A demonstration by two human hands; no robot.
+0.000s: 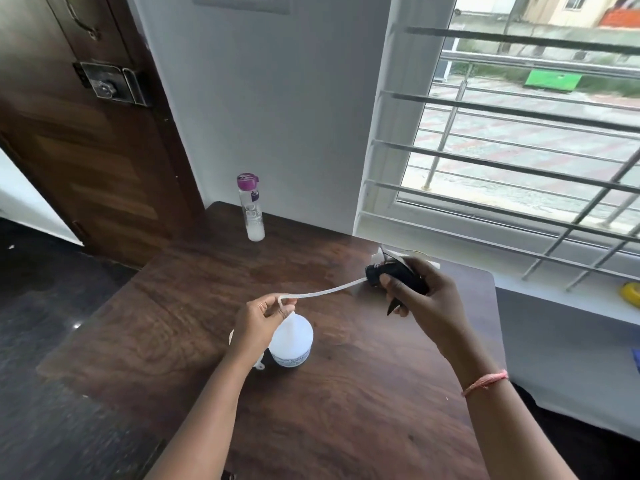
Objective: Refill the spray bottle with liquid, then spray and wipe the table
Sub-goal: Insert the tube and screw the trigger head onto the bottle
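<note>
Glossy wood table (346,393), translucent plastic bottle (294,337)

The right hand (427,299) gripped the black sprayer head (394,273) above the table (346,410), its white tube (329,291) stretching left to the left hand (261,318), which pinched the tube's end. Just below that hand the open white bottle (292,342) stood upright. A clear bottle with a purple cap (251,207) stood at the far edge, near the wall.
</note>
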